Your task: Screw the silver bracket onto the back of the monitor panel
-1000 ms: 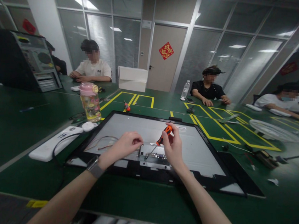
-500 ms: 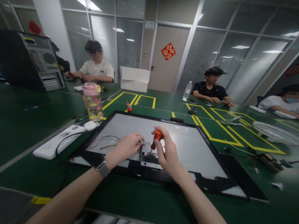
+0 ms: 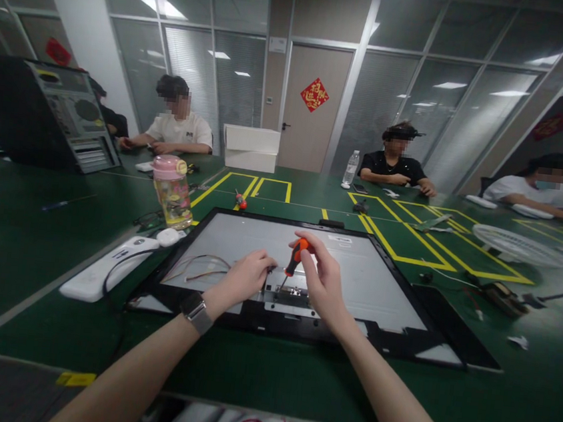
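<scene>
A flat display panel [image 3: 370, 274] with a grey metal back and black frame lies on the table in front of me. My right hand [image 3: 327, 279] holds an orange-and-black screwdriver [image 3: 297, 256] by its handle, the shaft slanting down to the left. Its tip reaches a metal bracket [image 3: 272, 297] near the panel's front edge; exactly what it meets is too small to tell. At the bracket's upper left corner, the fingers of my left hand [image 3: 244, 277] are bent together and pinch its edge. Thin wires [image 3: 195, 266] lie on the panel to the left.
Left of the panel are a white power strip [image 3: 109, 267] with a black cable and a pink-lidded bottle [image 3: 170, 192]. A computer case [image 3: 45, 112] stands far left. A black flat piece [image 3: 455, 330] lies at right, near a fan grille [image 3: 519, 246]. Several people sit across the table.
The screwdriver handle leans slightly more to the right, and my right fingers have shifted around it. My left hand stays at the bracket. The whole view has moved a little.
</scene>
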A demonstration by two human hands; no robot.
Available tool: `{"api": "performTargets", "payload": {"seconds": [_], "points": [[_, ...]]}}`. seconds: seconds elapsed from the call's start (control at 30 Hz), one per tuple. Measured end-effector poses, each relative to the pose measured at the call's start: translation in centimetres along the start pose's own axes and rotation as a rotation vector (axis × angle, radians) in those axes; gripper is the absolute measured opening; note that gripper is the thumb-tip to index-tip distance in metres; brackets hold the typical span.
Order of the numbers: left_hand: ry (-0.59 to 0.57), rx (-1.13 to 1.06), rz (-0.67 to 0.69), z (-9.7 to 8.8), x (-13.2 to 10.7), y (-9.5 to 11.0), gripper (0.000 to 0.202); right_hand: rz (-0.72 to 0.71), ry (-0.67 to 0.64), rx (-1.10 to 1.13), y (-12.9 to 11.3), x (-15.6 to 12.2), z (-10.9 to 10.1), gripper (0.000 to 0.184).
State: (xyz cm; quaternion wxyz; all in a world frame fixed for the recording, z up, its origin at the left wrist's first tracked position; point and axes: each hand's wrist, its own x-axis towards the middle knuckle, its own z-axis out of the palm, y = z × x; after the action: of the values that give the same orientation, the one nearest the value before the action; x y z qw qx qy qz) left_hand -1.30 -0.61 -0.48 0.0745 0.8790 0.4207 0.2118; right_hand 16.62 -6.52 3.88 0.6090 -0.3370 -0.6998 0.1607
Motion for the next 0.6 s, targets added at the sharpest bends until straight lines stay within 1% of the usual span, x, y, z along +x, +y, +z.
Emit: {"api": "performTargets", "payload": {"seconds": [0.13, 0.2, 0.27, 0.37, 0.4, 0.47, 0.6], "points": [[-0.004, 0.019, 0.004, 0.23, 0.01, -0.17, 0.034, -0.018, 0.076, -0.035, 0.29, 0.31, 0.11, 0.016], [-0.007, 0.024, 0.004, 0.23, 0.01, -0.14, 0.035, -0.033, 0.097, -0.069, 0.29, 0.37, 0.05, 0.014], [-0.005, 0.010, 0.004, 0.12, 0.01, -0.03, 0.035, -0.043, 0.080, -0.069, 0.18, 0.35, -0.15, 0.017], [-0.007, -0.012, -0.004, -0.11, 0.02, 0.17, 0.035, -0.047, 0.026, -0.022, 0.00, 0.27, -0.45, 0.028], [-0.010, -0.015, -0.007, -0.16, 0.03, 0.22, 0.035, -0.043, 0.018, -0.006, -0.02, 0.26, -0.48, 0.029], [-0.015, -0.008, -0.012, -0.16, 0.05, 0.24, 0.035, -0.032, 0.024, 0.002, 0.01, 0.29, -0.41, 0.026], [-0.018, 0.004, -0.017, 0.13, 0.08, 0.07, 0.037, -0.007, 0.107, -0.015, 0.35, 0.43, -0.13, 0.013]]}}
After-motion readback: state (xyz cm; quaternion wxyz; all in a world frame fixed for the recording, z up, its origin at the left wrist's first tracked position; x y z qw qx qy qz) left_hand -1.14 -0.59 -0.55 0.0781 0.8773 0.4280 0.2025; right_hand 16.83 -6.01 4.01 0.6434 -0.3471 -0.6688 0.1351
